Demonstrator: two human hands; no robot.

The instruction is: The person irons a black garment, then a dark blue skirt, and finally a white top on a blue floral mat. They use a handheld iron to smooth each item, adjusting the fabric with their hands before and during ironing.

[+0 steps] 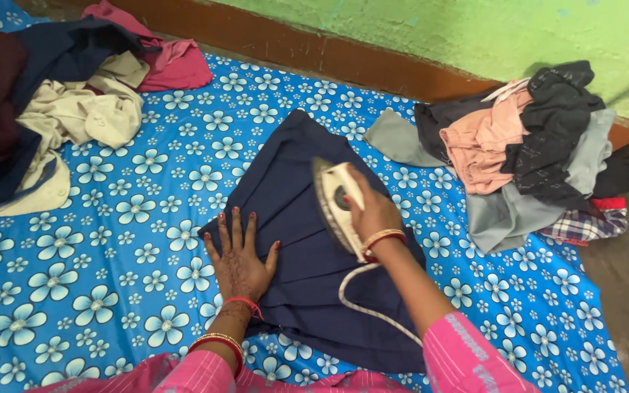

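A pleated navy-blue cloth garment [307, 240] lies spread flat on a glossy blue sheet printed with white flowers [111, 247]. The left hand [238, 258] rests open on the garment's left edge, fingers spread and palm down, gripping nothing. The right hand [373, 211] is closed around the handle of a white plastic electric iron [335, 200], tilted up on its edge over the garment; its soleplate is hard to make out. A white cord [362, 302] curls from it. Crumpled clothes are heaped at left [74, 109] and right [533, 145], the left pile cut off by the frame.
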